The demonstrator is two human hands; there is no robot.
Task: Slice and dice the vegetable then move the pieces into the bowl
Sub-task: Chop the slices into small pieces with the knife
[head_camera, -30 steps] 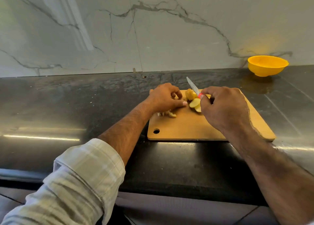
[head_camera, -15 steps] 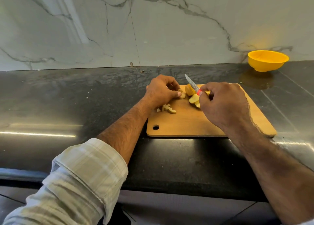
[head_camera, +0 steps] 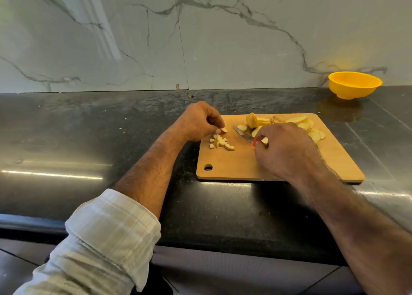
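Left grip [head_camera: 200, 121] pinching, right grip [head_camera: 287, 148] seemingly clenched.

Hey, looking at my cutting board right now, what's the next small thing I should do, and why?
Probably drop the piece your left hand pinches onto the diced pile, then pull over another slice. Many slices sit uncut, the knife is in your right hand, and the bowl looks empty.

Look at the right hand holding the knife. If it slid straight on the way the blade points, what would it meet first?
The right hand aims the knife up-left across the board. Its tip would probably meet the left hand, which pinches a small piece, though depth is unclear.
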